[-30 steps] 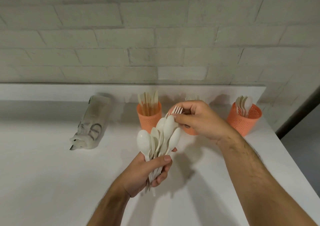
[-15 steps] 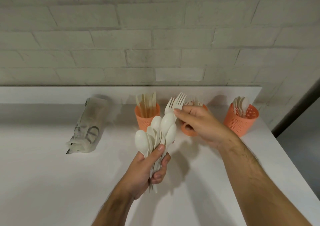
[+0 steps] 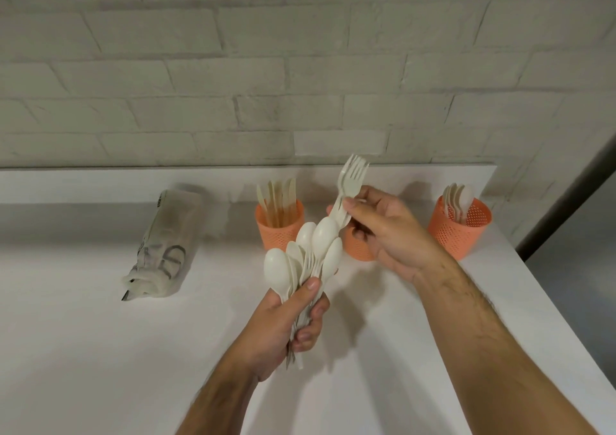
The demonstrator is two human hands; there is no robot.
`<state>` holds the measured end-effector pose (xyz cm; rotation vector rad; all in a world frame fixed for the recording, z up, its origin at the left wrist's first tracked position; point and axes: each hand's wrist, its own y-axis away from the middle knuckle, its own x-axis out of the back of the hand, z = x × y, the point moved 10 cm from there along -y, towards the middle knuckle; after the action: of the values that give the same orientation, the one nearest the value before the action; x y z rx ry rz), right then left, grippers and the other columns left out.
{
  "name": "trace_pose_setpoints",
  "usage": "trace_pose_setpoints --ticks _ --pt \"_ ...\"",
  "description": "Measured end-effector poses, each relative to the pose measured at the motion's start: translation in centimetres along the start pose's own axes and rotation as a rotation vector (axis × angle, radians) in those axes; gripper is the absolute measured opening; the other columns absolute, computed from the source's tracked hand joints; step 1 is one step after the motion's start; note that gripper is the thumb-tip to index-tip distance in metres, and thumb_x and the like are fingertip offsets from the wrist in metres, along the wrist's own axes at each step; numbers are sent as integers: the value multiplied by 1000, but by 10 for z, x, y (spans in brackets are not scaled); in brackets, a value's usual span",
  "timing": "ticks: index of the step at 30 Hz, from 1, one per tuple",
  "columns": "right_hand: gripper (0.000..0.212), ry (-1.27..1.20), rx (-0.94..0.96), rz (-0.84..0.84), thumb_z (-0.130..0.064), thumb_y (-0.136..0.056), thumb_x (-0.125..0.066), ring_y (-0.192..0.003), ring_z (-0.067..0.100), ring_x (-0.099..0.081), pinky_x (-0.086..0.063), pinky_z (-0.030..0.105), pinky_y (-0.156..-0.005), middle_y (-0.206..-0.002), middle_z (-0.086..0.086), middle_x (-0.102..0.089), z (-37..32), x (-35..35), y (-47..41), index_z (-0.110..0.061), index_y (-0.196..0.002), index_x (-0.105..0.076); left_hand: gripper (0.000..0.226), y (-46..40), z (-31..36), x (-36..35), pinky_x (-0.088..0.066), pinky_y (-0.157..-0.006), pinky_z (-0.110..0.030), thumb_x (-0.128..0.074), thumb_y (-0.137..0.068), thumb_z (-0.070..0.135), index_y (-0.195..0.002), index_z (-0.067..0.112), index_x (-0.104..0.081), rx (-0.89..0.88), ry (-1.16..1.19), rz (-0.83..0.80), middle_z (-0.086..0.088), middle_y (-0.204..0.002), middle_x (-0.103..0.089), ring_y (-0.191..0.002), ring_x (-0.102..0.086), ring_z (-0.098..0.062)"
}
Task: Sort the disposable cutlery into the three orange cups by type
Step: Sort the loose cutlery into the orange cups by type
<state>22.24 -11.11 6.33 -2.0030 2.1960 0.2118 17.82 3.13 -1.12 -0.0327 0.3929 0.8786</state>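
1. Risk: right hand (image 3: 396,234) pinches 2 white plastic forks (image 3: 350,184) by the necks, handles not yet clear of the bundle of white plastic spoons & forks (image 3: 308,261) gripped by left hand (image 3: 290,318); snagging could spill it onto the white counter (image 3: 100,351).
2. Orange perforated cups, back edge: left cup (image 3: 279,226) w/ knives; middle cup (image 3: 356,247) mostly hidden; right cup (image 3: 460,227), near right corner, w/ spoons.

Soft, even indoor light, faint shadows on the white counter (image 3: 83,351), wide-angle bowing at the edges, slight softness.
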Motion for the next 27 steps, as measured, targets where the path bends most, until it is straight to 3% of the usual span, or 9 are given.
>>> trace_pose_setpoints --ticks 3,6,10,15,18,20,22,24,27 --pt "8 -46 133 171 -3 -97 -57 -65 13 -56 -38 21 -56 -89 15 -67 -27 24 -6 -9 -94 -62 36 -3 -1 3 -18 -47 -24 -55 -93 34 -121 13 -61 -5 -11 15 -4 -71 -41 -50 -25 -12" --pt "10 -3 218 280 -4 -97 -59 -67 13 -56 -44 19 -58 -90 19 -59 -48 47 -13 -10 -89 -60 31 -4 0 8 -20 -46 -22 -56 -92 34 -114 12 -62 -7 -1 55 -4 -70 -41 -51 -25 -12" --pt "10 56 176 227 -6 -96 -61 -66 12 -58 -44 22 -62 -83 13 -63 -41 42 -22 -11 -88 -64 19 -11 1 16 -19 -46 -21 -57 -97 26 -106 9 -60 -12 41 159 -2 -67 -39 -49 -23 -13" --pt "11 14 183 281 -6 -96 -61 -67 15 -59 -48 22 -60 -83 12 -65 -40 49 -16 -11 -87 -64 15 -9 1 37 -21 -42 -21 -61 -92 19 -87 11 -50 -30 97 334 -1 -63 -32 -48 -25 -12" --pt "4 -22 96 190 -5 -96 -61 -70 20 -56 -50 22 -58 -91 22 -64 -32 40 -13 -5 -93 -64 6 -8 -1 55 -35 -43 -24 -58 -97 16 -96 11 -55 -43 157 457 -2 -65 -40 -51 -43 -15" --pt "9 -40 0 89 -5 -94 -61 -74 22 -58 -51 20 -57 -97 26 -65 -18 24 -12 0 -101 -63 13 -12 4 50 -55 -58 -36 -56 -97 16 -105 8 -61 -73 194 431 -6 -71 -56 -65 -62 -24" --pt "12 -43 -64 46 -3 -93 -61 -71 16 -64 -52 18 -58 -94 19 -70 -3 13 -9 1 -105 -63 20 -17 11 34 -57 -79 -49 -52 -99 17 -109 4 -64 -74 194 319 -13 -85 -68 -80 -68 -32" --pt "9 -21 -100 40 -5 -93 -62 -70 13 -66 -53 19 -60 -91 13 -72 11 8 -7 -2 -101 -65 25 -18 14 15 -60 -71 -42 -52 -99 18 -111 -2 -60 -41 156 195 -15 -92 -71 -74 -68 -30" --pt "6 -13 -131 73 -11 -91 -67 -74 15 -62 -49 23 -64 -91 11 -73 22 12 -5 -8 -96 -69 23 -17 14 3 -44 -52 -25 -64 -91 12 -107 5 -49 -52 129 93 -11 -87 -67 -50 -47 -19"
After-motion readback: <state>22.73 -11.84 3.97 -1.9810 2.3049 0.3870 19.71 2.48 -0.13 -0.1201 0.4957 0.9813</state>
